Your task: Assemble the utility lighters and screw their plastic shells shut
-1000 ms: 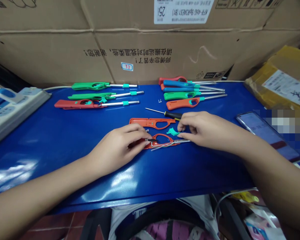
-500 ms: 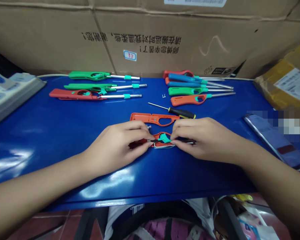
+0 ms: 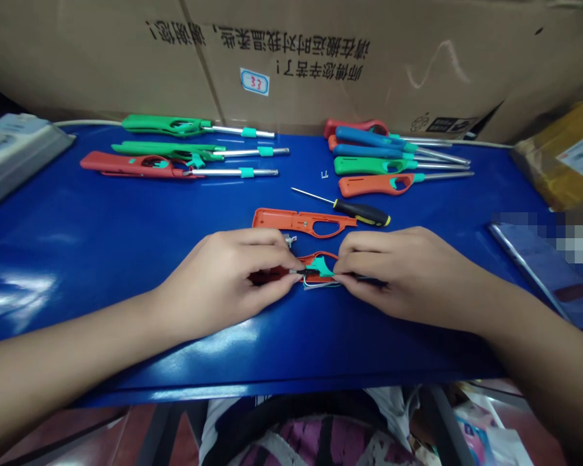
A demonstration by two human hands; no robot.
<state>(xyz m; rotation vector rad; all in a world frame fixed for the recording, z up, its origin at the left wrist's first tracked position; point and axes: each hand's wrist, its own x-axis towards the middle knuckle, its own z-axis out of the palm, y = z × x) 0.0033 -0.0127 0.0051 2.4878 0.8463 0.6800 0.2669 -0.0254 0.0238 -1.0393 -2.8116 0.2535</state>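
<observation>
Between my hands lies an orange lighter half-shell [image 3: 326, 255], open side up, with a teal trigger [image 3: 320, 266] and thin wires [image 3: 315, 283] at it. My left hand [image 3: 245, 272] is closed in a pinch at the shell's left part, on a small black piece [image 3: 307, 272] beside the trigger. My right hand [image 3: 388, 268] is closed too, its fingertips on the trigger's right end. Fingers hide much of the shell. Just behind lies the matching orange half-shell [image 3: 282, 220], and a small metal-and-white part [image 3: 290, 241] sits near my left fingers.
A screwdriver [image 3: 359, 211] lies behind my right hand. Green and red lighters with metal tubes [image 3: 160, 126] lie back left; several closed lighters [image 3: 369, 186] lie back right. A phone [image 3: 539, 272], a power strip [image 3: 19, 152] and a cardboard box [image 3: 291, 39] border the blue table [image 3: 126, 213].
The camera view has tilted down slightly, so the background sits higher. Both hands keep their pinch at the half-shell, and the fingertips have shifted only slightly.
</observation>
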